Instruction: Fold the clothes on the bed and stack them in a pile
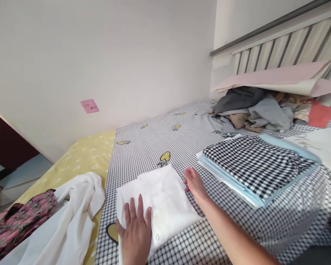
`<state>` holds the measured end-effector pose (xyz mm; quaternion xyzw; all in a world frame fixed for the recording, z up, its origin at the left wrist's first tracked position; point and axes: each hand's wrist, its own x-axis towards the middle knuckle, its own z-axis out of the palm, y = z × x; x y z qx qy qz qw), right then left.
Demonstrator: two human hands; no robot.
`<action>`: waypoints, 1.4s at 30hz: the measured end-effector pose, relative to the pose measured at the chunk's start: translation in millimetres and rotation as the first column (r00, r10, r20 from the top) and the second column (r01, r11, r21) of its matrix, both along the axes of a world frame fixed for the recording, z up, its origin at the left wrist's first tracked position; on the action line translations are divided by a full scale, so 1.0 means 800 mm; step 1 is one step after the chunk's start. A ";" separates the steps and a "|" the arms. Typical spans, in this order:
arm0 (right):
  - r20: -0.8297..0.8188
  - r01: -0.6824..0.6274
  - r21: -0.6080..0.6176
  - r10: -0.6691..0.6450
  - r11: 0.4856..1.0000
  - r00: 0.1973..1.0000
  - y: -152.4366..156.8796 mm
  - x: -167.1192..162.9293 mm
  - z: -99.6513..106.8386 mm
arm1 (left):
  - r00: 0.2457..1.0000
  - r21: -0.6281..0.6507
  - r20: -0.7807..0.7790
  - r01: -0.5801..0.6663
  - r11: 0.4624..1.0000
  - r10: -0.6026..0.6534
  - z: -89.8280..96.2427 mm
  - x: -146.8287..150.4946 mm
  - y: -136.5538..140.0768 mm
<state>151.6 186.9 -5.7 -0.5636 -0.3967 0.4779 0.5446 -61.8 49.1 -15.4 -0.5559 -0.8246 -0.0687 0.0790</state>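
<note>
A folded white shirt, with a pale button near its lower edge, lies on the checked bedspread in front of me. My left hand rests flat on the shirt's left part, fingers spread. Close by the shirt's right edge is my right hand, turned side-on. Its fingers are loosely bent and a little apart, and I see nothing held in them; part of them is hidden. To the right of that hand sits a neat pile of folded clothes with a black-and-white checked garment on top and light blue cloth under it.
On the left, a loose white garment and a pink floral cloth lie over yellow bedding. Crumpled grey clothes are heaped at the back right, beneath a pink sheet. A pink note is on the wall.
</note>
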 end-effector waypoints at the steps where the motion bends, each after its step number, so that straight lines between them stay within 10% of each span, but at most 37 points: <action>1: 0.030 -0.028 -0.034 0.029 0.999 0.999 0.000 0.001 0.003 | 1.000 0.002 -0.007 0.000 1.000 0.000 -0.001 0.000 0.000; 9: 0.149 -0.236 -0.262 0.281 0.936 0.948 0.013 0.007 0.029 | 0.999 0.052 -0.042 0.023 0.998 -0.021 0.000 0.002 0.000; 42: 0.328 -0.315 -0.114 0.335 0.942 0.883 0.011 -0.025 0.014 | 0.999 0.139 -0.039 0.004 0.990 0.001 0.012 0.013 -0.005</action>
